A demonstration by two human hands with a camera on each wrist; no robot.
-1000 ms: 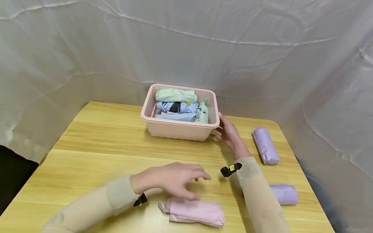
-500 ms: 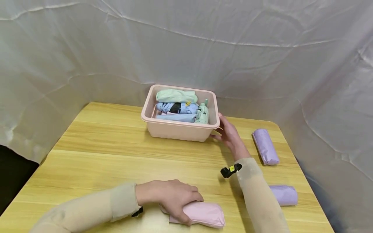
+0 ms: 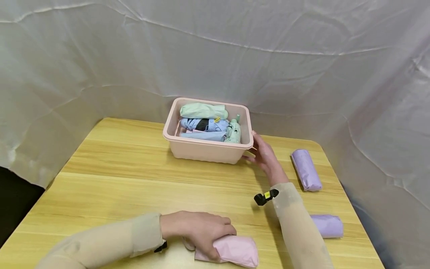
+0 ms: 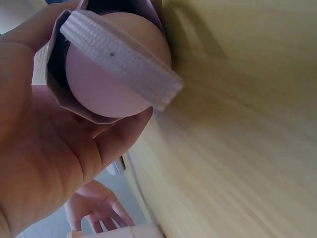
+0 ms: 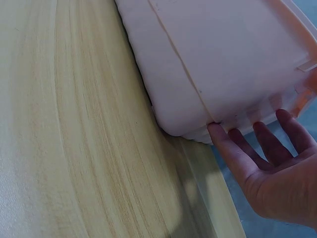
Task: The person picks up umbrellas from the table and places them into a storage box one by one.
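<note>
My left hand [image 3: 201, 231] grips a folded pink umbrella [image 3: 235, 250] that lies on the wooden table [image 3: 127, 179] near its front edge. The left wrist view shows the umbrella's round pink end [image 4: 111, 74] with a ribbed strap [image 4: 124, 62] across it, my fingers curled round the sleeve. My right hand [image 3: 265, 157] rests with straight fingers against the right end of a pink plastic bin [image 3: 201, 149]; its fingertips [image 5: 220, 141] touch the bin's wall [image 5: 218, 54]. The bin holds several folded umbrellas, mint green [image 3: 203, 111] and light blue [image 3: 203, 124].
Two folded lilac umbrellas lie on the right side of the table, one [image 3: 305, 170] near the right hand and one [image 3: 327, 225] beside my right forearm. A white crinkled sheet [image 3: 215, 48] encloses the table at the back and sides.
My left hand came down from hovering over the pink umbrella and closed round its left end. The right hand and the bin have stayed still.
</note>
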